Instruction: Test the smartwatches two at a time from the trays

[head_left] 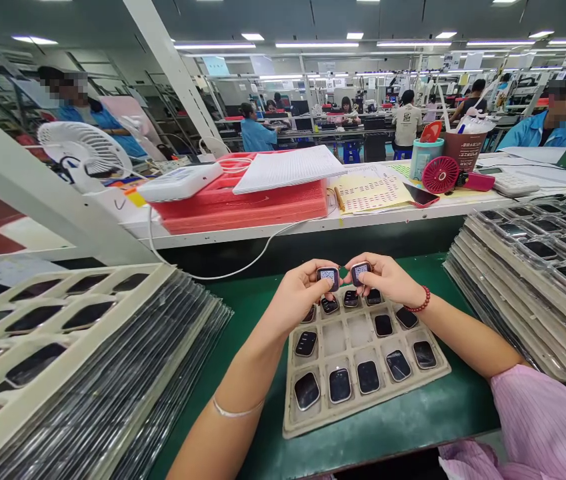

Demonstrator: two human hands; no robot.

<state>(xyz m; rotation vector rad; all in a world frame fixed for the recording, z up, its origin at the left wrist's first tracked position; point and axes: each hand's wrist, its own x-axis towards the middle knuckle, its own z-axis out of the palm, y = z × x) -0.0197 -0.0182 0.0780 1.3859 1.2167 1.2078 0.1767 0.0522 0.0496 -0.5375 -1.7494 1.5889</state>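
Observation:
My left hand (pixel 299 293) grips a small square watch unit (pixel 328 277) with a lit, code-like pattern on its screen. Beside it, a second lit watch unit (pixel 361 272) is pinched in my right hand (pixel 387 280). Both are held up above the far edge of a pale compartment tray (pixel 367 408). Dark-screened watch units, such as one at the near left (pixel 307 391), lie in most of its compartments. Two middle compartments hold none. Some far compartments are partly hidden by my hands.
Tall tray stacks stand at left (pixel 163 347) and right (pixel 527 300) on the green table (pixel 263 427). On the shelf behind are red foam (pixel 243 212), papers (pixel 287 167), a phone (pixel 420 195), a pink fan (pixel 440 175) and a white fan (pixel 85 147). Several people sit beyond.

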